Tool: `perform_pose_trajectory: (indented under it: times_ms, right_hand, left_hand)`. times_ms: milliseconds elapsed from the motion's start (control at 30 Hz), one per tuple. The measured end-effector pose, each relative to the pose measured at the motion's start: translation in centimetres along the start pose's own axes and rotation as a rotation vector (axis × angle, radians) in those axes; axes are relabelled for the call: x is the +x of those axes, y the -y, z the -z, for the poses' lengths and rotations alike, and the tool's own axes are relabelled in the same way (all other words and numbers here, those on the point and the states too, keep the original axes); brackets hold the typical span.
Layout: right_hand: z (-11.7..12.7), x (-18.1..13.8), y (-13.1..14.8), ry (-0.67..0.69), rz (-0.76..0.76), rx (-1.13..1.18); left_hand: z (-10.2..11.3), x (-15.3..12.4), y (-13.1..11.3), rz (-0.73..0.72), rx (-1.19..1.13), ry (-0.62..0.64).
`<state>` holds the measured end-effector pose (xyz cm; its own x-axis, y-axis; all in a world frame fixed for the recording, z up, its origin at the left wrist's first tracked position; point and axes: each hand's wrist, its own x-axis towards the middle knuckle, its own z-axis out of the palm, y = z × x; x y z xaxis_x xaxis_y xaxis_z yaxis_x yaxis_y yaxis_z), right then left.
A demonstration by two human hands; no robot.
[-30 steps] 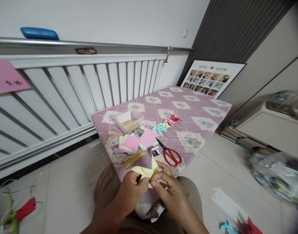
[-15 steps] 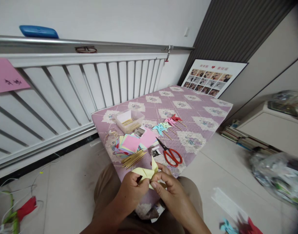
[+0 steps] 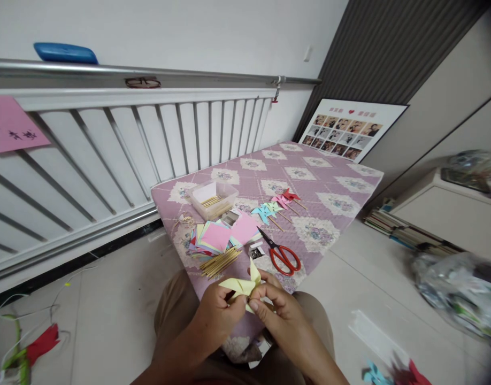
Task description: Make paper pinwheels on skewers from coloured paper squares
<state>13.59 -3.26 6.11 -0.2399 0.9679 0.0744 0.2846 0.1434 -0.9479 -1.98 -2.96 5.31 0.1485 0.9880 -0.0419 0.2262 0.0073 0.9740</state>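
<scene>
Between left hand (image 3: 220,306) and right hand (image 3: 276,305): yellow folded paper (image 3: 241,286), pinched by both near its middle; just beyond the grip, wooden sticks (image 3: 219,261); beyond and to the right, red-handled scissors (image 3: 273,245); farther out, small paper pinwheels (image 3: 263,212) on patterned cloth (image 3: 317,233)

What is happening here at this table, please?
A person holds a folded yellow paper over the near end of the table, pinching it with the left hand and the right hand. Their fingertips meet near its middle, hiding part of it. Just beyond lie a bundle of thin sticks, a pile of coloured paper and red-handled scissors. Farther off, paper pinwheels on sticks lie in a row.
</scene>
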Motion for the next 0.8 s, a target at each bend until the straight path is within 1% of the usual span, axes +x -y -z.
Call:
perform_pose_trajectory:
  times_ms: [133,300,500,600,800]
  right_hand:
    - [0.0,0.0,-0.1,-0.004,-0.034,0.052]
    - [-0.2,0.0,-0.2,-0.034,-0.063,0.176]
    - [-0.8,0.0,-1.4,-0.07,-0.139,0.33]
    - [-1.0,0.0,-1.8,-0.081,-0.136,0.377]
    - [-1.0,0.2,-1.1,-0.07,-0.144,0.482]
  left_hand:
    - [0.0,0.0,0.2,-0.022,0.023,-0.011]
    - [-0.1,0.1,0.4,-0.029,0.038,-0.03]
    - [-0.2,0.2,0.7,-0.007,0.071,-0.04]
    - [-0.3,0.1,0.4,0.0,0.055,-0.027]
    - [-0.3,0.1,0.2,0.035,0.054,-0.033]
